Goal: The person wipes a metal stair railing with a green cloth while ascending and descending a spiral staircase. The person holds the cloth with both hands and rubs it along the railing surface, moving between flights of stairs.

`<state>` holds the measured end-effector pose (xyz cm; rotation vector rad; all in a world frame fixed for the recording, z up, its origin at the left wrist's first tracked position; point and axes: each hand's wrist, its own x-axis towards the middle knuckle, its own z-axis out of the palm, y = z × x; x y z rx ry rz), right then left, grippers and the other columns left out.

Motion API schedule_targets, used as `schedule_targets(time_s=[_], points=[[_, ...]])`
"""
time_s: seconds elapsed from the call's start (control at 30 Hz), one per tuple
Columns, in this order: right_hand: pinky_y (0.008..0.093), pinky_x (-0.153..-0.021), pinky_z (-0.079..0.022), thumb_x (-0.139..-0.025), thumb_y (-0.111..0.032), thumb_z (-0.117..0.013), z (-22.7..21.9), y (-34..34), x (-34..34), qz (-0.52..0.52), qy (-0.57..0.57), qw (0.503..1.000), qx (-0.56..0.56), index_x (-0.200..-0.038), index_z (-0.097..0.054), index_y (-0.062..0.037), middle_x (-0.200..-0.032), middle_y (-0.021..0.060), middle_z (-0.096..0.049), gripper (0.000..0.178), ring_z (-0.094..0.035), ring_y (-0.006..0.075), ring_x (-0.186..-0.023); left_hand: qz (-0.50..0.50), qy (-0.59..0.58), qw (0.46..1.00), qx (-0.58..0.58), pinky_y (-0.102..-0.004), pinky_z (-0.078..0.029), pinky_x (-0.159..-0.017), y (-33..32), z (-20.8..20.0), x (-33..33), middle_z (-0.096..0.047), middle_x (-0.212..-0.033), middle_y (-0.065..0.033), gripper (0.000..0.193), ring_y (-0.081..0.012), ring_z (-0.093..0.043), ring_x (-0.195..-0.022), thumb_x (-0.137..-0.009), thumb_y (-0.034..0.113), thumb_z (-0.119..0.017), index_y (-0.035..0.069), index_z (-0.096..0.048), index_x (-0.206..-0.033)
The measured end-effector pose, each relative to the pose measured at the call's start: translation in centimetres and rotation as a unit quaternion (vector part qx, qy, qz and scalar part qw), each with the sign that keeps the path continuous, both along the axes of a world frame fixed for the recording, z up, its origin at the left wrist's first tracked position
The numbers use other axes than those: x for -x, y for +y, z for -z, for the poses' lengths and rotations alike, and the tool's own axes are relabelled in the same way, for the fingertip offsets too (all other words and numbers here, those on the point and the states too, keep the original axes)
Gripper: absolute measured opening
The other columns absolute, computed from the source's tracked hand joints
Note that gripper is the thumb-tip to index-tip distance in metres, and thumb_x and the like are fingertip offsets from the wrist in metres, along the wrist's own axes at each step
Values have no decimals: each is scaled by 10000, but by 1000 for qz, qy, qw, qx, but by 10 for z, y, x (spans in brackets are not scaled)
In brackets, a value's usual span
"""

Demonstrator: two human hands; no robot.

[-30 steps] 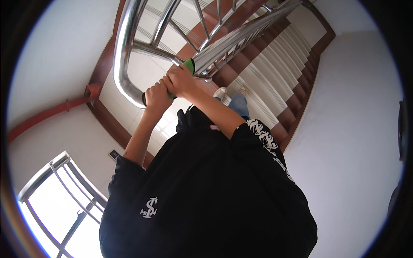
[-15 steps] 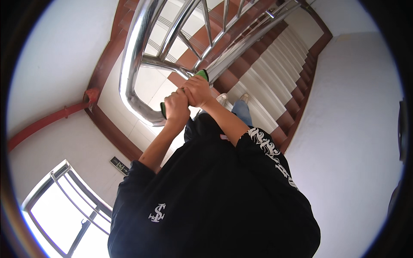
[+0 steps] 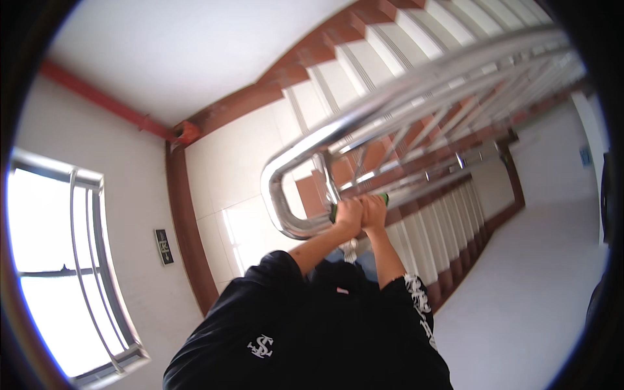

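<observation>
At a shiny, round-bent tubular steel handrail (image 3: pixel 275 196), bare left hand (image 3: pixel 349 215) and bare right hand (image 3: pixel 373 212) closed together on a green, dark-edged cloth (image 3: pixel 387 199), mostly covered, handrail's far stretch blurred.

Right of centre, a green cloth (image 3: pixel 386 199) is clasped on a steel handrail (image 3: pixel 300 228) by the left hand (image 3: pixel 349 215) and right hand (image 3: pixel 374 212); tiled stairs (image 3: pixel 394 47) are seen upper right.

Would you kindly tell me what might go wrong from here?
The left hand and right hand are close together on the green cloth, so both could lose their grip if it slipped. The shiny metal railing is right by them, so knuckles might knock against it. The stairs lie close by on the right, so a misstep could mean a fall.
</observation>
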<state>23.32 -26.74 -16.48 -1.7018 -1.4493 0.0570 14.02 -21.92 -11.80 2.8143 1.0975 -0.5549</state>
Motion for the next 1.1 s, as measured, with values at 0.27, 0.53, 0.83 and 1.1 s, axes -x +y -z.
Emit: schedule_targets(time_s=[0.27,0.53,0.83,1.1], points=[[535,-731,-464,-964,-192,-496,-12,15,-26,-74,42,993,85,-776,-650,-22,-801,209,-673,296,-626,436,-774,52,-54,995,-66,-338,-539,-801,8,3,5,-673,-1062,-63,337,-212,-679,-1003,-816,179,-719,69,-639,-1125],[528,-739,-485,-989,-185,-513,-14,22,-5,-70,51,990,107,-840,-658,0,-827,212,-674,278,-633,441,-814,65,-40,943,-323,-451,-408,-1024,-24,-6,44,-621,-1162,-94,444,-250,-575,-1136,-927,278,-560,27,-580,-1293],[526,-910,-456,-972,-192,-526,-54,2,-11,-176,87,967,165,-1127,-589,15,-1142,235,-568,266,-555,442,-1040,49,-27,959,-277,-503,-373,-1100,-23,-32,55,-594,-1321,-83,518,-260,-537,-1276,-930,328,-600,81,-515,-1377],[544,-930,-457,-681,-199,-839,-79,-6,8,-219,-19,962,162,-1174,-552,-20,-1149,206,-544,597,-542,458,-1098,36,-40,967,-248,-506,-378,-1085,-13,-12,56,-599,-1293,-85,481,-263,-540,-1256,-923,309,-593,68,-542,-1337]])
